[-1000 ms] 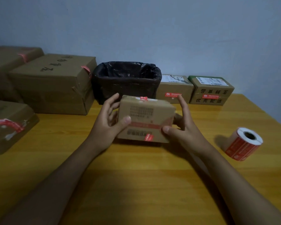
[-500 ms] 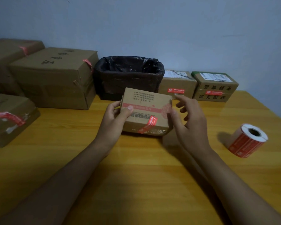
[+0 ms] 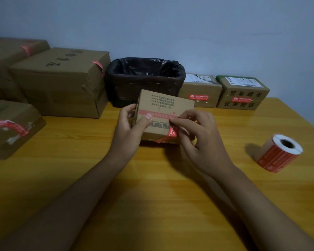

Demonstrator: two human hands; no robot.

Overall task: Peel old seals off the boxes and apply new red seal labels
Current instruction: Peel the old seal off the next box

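Note:
A small cardboard box [image 3: 162, 105] stands on the wooden table [image 3: 152, 187], tilted toward me. My left hand [image 3: 129, 129] grips its left end, thumb across the front face. A red seal [image 3: 171, 135] runs over the box's lower front edge. My right hand [image 3: 199, 140] pinches the seal's upper end between thumb and forefinger. A roll of red seal labels [image 3: 277, 153] lies on its side at the right of the table.
A black-lined bin [image 3: 145, 78] stands behind the box. Two small boxes with red seals [image 3: 200, 91] [image 3: 242, 93] sit to its right. Big boxes [image 3: 62, 82] [image 3: 9, 67] fill the back left, and another sealed box [image 3: 11, 127] lies at the left edge.
The box was turned and set down tilted on the table. My right hand let go of its right end and came onto the red seal, now pinching it.

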